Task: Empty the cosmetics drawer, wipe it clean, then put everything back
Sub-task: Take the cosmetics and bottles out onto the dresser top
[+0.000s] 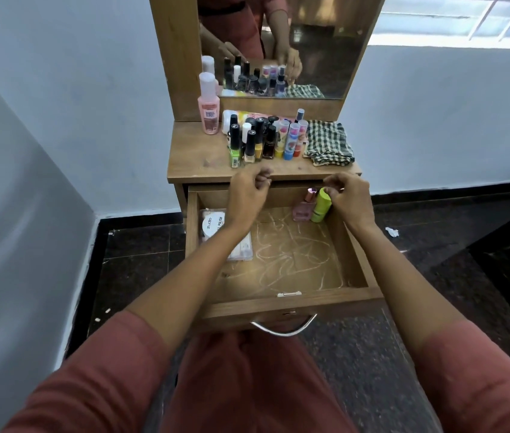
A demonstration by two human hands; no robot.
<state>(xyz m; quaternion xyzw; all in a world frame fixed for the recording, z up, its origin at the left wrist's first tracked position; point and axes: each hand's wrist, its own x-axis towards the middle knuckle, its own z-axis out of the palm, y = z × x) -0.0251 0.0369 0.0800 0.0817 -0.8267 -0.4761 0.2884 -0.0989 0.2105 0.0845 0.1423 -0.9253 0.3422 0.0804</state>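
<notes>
On the wooden dressing table [191,157], the drawer [278,303] is open. An upright green bottle [320,209] stands just beneath the right hand [352,198], whose fingers are curled; whether it grips the bottle is unclear. The left hand [245,195], curled and seemingly empty, hovers farther away.

wood-framed mirror [310,42] upright, centre top. pale blue wall [91,89] either side. barred window [466,20] upper right. dark speckled floor [435,260] below, crumpled white scrap [391,231] lying on it, right.

Your sleeves [116,370]: rust red
Your cloth [328,143]: green-and-white check
Your drawer [294,254]: brown wood, pale squiggles
Tall bottle [321,209]: lime green
Small bottle [302,212]: pink
</notes>
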